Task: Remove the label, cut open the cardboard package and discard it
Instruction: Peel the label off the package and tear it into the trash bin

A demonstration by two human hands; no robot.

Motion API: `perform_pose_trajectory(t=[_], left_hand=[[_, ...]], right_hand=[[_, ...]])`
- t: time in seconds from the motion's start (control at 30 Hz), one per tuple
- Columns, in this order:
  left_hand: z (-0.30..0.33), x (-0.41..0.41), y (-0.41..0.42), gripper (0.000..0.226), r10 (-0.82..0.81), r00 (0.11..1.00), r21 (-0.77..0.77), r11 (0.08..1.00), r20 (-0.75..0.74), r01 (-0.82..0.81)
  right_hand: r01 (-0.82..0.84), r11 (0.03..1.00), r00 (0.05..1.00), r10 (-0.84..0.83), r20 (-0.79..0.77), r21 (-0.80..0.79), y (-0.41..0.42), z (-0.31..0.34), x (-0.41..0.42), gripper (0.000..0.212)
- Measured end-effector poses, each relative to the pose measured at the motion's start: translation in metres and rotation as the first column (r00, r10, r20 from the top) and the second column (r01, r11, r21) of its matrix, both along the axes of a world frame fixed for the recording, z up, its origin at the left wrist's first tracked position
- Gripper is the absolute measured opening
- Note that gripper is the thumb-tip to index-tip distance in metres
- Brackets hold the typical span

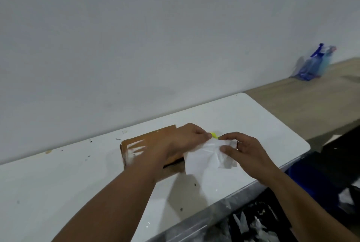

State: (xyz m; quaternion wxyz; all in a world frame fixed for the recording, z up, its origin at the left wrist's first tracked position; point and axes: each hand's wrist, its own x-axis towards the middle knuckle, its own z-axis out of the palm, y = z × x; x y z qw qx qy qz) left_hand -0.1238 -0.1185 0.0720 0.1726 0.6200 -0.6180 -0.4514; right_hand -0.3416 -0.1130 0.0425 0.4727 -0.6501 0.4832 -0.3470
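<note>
A brown cardboard package (144,144) lies on the white table (78,187), with strips of clear tape shining on its top. A crumpled white label (204,158) hangs off the package's right end. My left hand (187,138) reaches over the package and pinches the label's upper edge. My right hand (243,150) pinches the label's right side between thumb and fingers. A small yellow-green object (213,135) shows between the two hands; what it is cannot be told.
A dark bin with a black bag (272,220) holding white scraps stands below the table's near right edge. Blue plastic bottles in a bag (313,64) lean against the wall on the floor at the far right. The grey wall runs close behind the table.
</note>
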Motion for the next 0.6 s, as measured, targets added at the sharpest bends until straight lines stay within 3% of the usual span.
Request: perform_pose_trajectory(t=[0.23, 0.3, 0.37, 0.43, 0.6], left_hand=[[-0.019, -0.073, 0.001, 0.027, -0.011, 0.997, -0.049, 0.999, -0.075, 0.007], [-0.023, -0.099, 0.005, 0.019, 0.006, 0.993, -0.078, 0.997, -0.121, -0.015], [-0.029, -0.122, 0.009, 0.018, -0.005, 0.990, -0.105, 0.994, -0.140, -0.010], [-0.037, -0.145, 0.013, 0.016, -0.014, 0.991, -0.124, 0.992, -0.134, -0.002], [-0.056, -0.194, 0.020, 0.011, 0.022, 0.992, -0.243, 0.969, -0.122, -0.051]], right_hand=[[0.059, 0.987, 0.985, -0.081, -0.152, -0.148, 0.015, -0.016, -0.074, 0.035], [0.084, 0.984, 0.980, -0.110, -0.163, -0.156, 0.021, -0.018, -0.095, 0.054], [0.102, 0.992, 0.983, -0.112, -0.143, -0.072, 0.029, -0.020, -0.117, 0.090], [0.125, 0.992, 0.982, -0.127, -0.137, -0.018, 0.038, -0.022, -0.141, 0.108], [0.140, 0.990, 0.980, -0.138, -0.144, 0.001, 0.056, -0.027, -0.205, 0.094]])
